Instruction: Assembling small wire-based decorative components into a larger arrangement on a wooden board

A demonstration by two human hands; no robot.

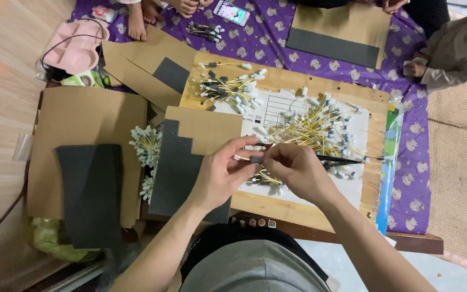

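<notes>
My left hand (224, 172) and my right hand (296, 169) meet over a low wooden table (277, 208). Together they pinch a small connector piece (255, 159) with a short yellow wire and white plug at its left end. Under my right hand a few yellow wires (269, 178) spill onto a white sheet (352, 186). A big tangle of yellow wires with white plugs (314, 127) lies just beyond my hands. A smaller heap (231, 89) sits at the table's far left.
A cardboard panel with dark foam (179, 173) lies under my left wrist, a bundle of finished wires (146, 146) beside it. More cardboard and foam (90, 189) lie left. Other people sit at the far side near a phone (231, 12) on a purple cloth (412, 178).
</notes>
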